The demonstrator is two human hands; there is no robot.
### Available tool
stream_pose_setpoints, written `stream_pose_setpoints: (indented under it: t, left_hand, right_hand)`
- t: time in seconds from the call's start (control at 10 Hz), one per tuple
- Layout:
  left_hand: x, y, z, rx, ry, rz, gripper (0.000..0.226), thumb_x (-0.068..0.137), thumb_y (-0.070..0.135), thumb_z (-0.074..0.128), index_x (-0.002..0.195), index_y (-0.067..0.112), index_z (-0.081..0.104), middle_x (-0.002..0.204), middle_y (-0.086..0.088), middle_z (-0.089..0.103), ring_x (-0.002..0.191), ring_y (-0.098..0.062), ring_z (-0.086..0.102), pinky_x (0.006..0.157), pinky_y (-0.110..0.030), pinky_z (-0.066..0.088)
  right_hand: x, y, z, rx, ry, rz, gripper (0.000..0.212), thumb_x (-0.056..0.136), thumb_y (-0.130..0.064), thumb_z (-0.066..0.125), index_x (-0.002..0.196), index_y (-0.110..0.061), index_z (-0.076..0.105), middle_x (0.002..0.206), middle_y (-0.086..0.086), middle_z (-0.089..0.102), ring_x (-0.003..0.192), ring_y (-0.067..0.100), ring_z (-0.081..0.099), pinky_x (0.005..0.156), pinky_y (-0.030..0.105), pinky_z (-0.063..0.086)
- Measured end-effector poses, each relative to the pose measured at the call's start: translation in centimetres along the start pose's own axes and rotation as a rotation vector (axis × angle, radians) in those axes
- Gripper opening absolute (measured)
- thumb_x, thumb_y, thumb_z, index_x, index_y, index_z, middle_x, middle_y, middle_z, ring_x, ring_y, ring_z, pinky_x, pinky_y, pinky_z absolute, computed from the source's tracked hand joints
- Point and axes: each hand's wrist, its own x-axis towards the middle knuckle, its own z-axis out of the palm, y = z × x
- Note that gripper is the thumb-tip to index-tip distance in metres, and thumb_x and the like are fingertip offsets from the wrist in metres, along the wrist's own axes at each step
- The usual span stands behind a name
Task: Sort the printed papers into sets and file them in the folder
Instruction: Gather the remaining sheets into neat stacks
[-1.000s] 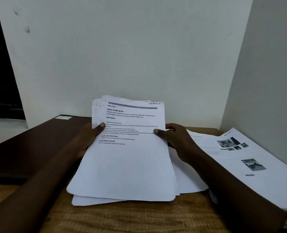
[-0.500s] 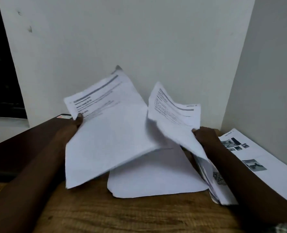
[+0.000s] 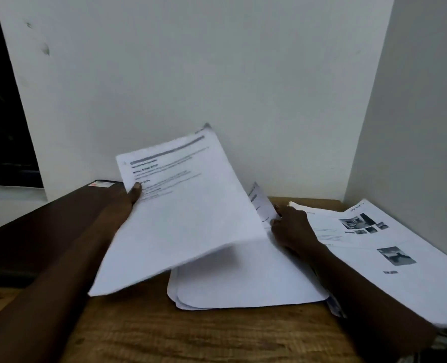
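Observation:
My left hand [image 3: 124, 203] pinches the left edge of a printed sheet [image 3: 185, 205], thumb on top, holding it lifted and tilted above the table. My right hand [image 3: 293, 226] rests on the middle pile of white papers [image 3: 243, 281] and holds a smaller printed sheet [image 3: 260, 205] that sticks up behind the lifted sheet. A separate stack of printed papers with photos [image 3: 374, 247] lies to the right. The dark folder [image 3: 47, 226] lies flat at the left.
The wooden table [image 3: 191, 336] stands in a corner between a white back wall and a right wall [image 3: 413, 127]. A dark window opening [image 3: 5, 113] is at the far left. The folder carries a small label [image 3: 102, 183] at its far corner.
The single bundle held in both hands has been split. My left hand lifted one sheet up and leftward; my right hand carried the other sheet down toward the middle pile.

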Motion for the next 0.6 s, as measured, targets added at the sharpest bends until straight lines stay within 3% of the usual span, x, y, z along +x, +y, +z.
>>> stream_pose_setpoints:
  t: [0.1, 0.2, 0.3, 0.4, 0.5, 0.6]
  left_hand:
    - [-7.7, 6.3, 0.6, -0.051, -0.094, -0.017, 0.046, 0.104, 0.032, 0.039, 0.131, -0.001, 0.055, 0.13, -0.02, 0.057, 0.12, -0.038, 0.051, 0.08, -0.028, 0.032]
    - [-7.8, 5.0, 2.9, -0.152, -0.115, -0.05, 0.039, 0.104, 0.026, 0.041, 0.128, -0.001, 0.056, 0.122, -0.017, 0.06, 0.085, -0.021, 0.058, 0.064, -0.013, 0.039]
    - [-7.6, 3.8, 5.5, -0.278, -0.097, -0.053, 0.024, 0.104, 0.023, 0.043, 0.12, 0.013, 0.059, 0.117, -0.008, 0.061, 0.08, -0.011, 0.053, 0.064, -0.023, 0.038]
    - [-7.1, 3.5, 6.5, -0.295, -0.092, -0.066, 0.026, 0.105, 0.017, 0.04, 0.119, 0.007, 0.059, 0.116, -0.01, 0.062, 0.073, -0.006, 0.05, 0.053, -0.01, 0.036]
    - [-7.0, 3.1, 6.8, -0.3, -0.051, -0.05, 0.033, 0.104, 0.018, 0.042, 0.13, 0.003, 0.053, 0.118, -0.011, 0.06, 0.09, -0.014, 0.05, 0.057, -0.018, 0.032]
    - [-6.8, 2.5, 7.3, -0.274, -0.055, -0.024, 0.029, 0.102, 0.014, 0.046, 0.128, 0.003, 0.052, 0.109, -0.005, 0.055, 0.104, -0.021, 0.054, 0.074, -0.019, 0.031]
  right_hand:
    - [0.2, -0.1, -0.1, -0.06, -0.056, -0.007, 0.013, 0.085, -0.014, 0.055, 0.096, -0.007, 0.055, 0.108, 0.019, 0.062, 0.099, 0.034, 0.057, 0.07, 0.028, 0.033]
    - [0.1, -0.2, -0.8, -0.125, -0.036, 0.018, 0.027, 0.085, -0.027, 0.06, 0.102, -0.007, 0.059, 0.118, 0.016, 0.057, 0.108, 0.034, 0.057, 0.073, 0.029, 0.036]
    - [0.0, -0.4, -1.1, -0.178, 0.005, 0.046, 0.031, 0.089, -0.041, 0.059, 0.096, -0.012, 0.056, 0.124, 0.014, 0.055, 0.113, 0.035, 0.054, 0.082, 0.034, 0.042]
    - [0.1, -0.9, -0.9, -0.221, -0.02, 0.018, 0.035, 0.093, -0.048, 0.053, 0.095, -0.013, 0.053, 0.121, 0.017, 0.056, 0.113, 0.034, 0.054, 0.086, 0.034, 0.044]
    - [0.0, -1.2, -0.8, -0.219, -0.05, 0.011, 0.045, 0.094, -0.045, 0.053, 0.119, -0.007, 0.057, 0.125, 0.016, 0.055, 0.119, 0.033, 0.052, 0.088, 0.033, 0.044]
    - [-0.2, -1.3, -0.5, -0.221, -0.048, -0.028, 0.046, 0.093, -0.041, 0.055, 0.127, -0.009, 0.055, 0.129, 0.012, 0.054, 0.121, 0.031, 0.051, 0.088, 0.032, 0.044]
